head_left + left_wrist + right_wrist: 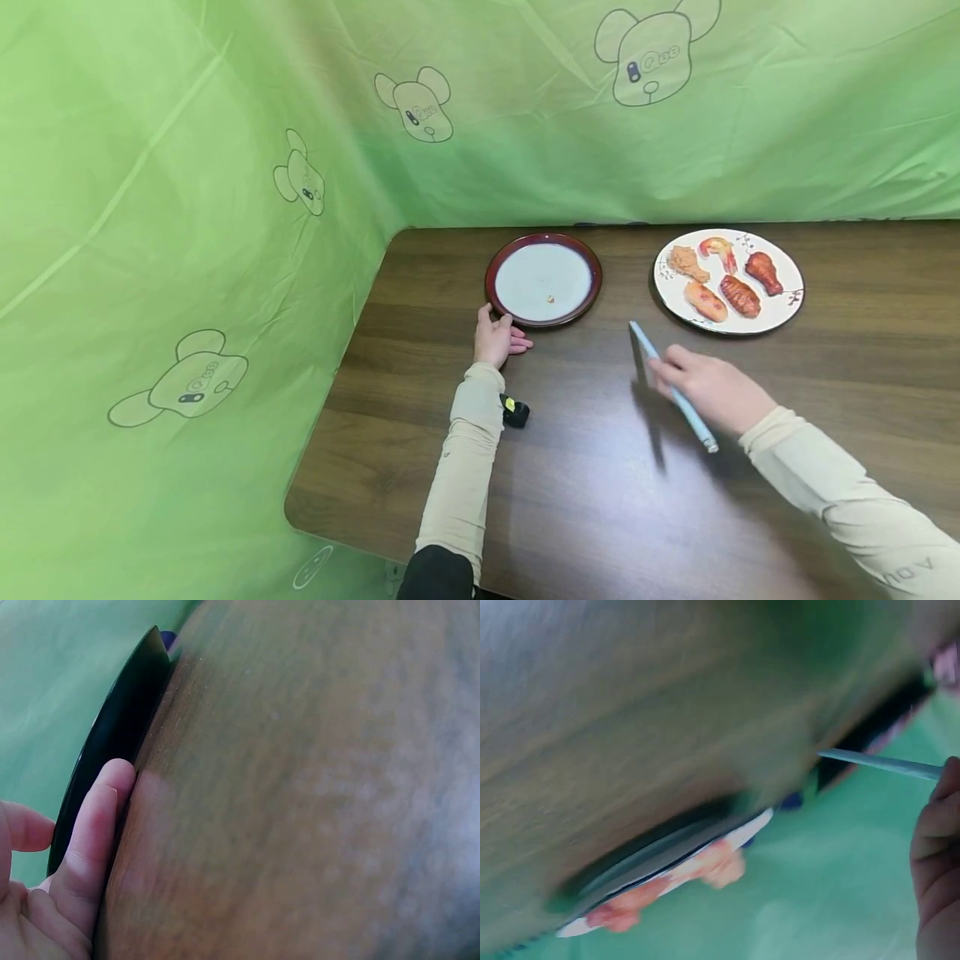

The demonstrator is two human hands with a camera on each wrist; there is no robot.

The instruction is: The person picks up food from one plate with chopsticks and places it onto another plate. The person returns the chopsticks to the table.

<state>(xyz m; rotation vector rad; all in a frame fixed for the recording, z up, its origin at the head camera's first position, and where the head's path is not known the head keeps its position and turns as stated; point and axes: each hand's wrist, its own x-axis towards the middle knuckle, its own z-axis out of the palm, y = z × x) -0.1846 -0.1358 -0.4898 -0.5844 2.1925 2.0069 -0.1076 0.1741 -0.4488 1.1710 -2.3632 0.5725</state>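
Observation:
On the left stands a round plate (pixel 517 287) with a dark red rim and pale centre, a small orange-brown speck on it. My left hand (pixel 495 337) pinches its near rim; in the left wrist view one finger lies beneath the plate's dark underside (pixel 112 720), another on the opposite face. My right hand (pixel 708 383) grips a slim, light-blue tapered stick (pixel 693 421), like a chopstick, slanted above the table with its thin tip pointing away and left. In the right wrist view the stick (pixel 885 763) reaches left from the fingers.
A white patterned plate (pixel 783 304) at the back right bears several pieces of food: drumsticks (pixel 763 272), a shrimp (pixel 720 252) and wing pieces (pixel 740 296). The brown wooden table (pixel 585 517) meets green curtains (pixel 525 167) at its back and left. A small black device (pixel 515 413) shows beside my left sleeve.

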